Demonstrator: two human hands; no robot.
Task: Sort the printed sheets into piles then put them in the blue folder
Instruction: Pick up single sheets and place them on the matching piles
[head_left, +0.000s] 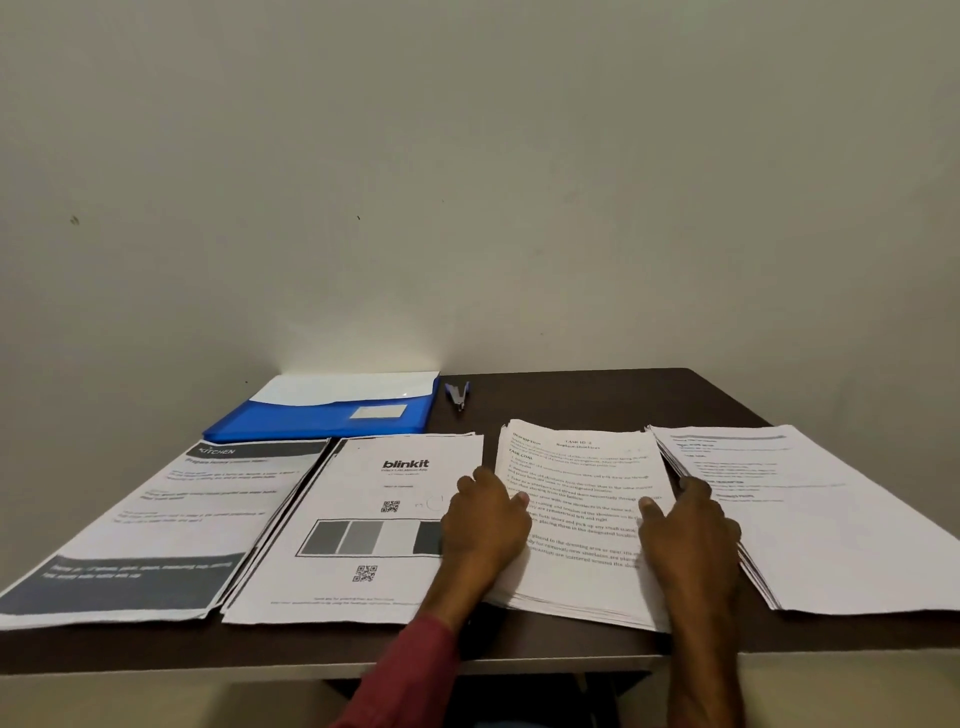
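We log 4 piles of printed sheets in a row on the dark table (597, 395). From left to right they are the KITCHEN pile (171, 514), blinkit pile (358, 499), text pile (576, 483) and right pile (831, 519). The left hand (485, 519), in a red sleeve (410, 670), clasps the left edge of the text pile, thumb on the top sheet and fingers bent down over the side. The right hand (691, 530) clasps the right edge of the same pile the same way. We cannot tell whether the fingertips reach under the stack. The text pile lies between the 2 hands, near the table's near edge. The blue folder (322, 421) lies far left, beyond the KITCHEN and blinkit piles and well apart from both hands. A small blue and grey tool (458, 395) sits just right of the folder.
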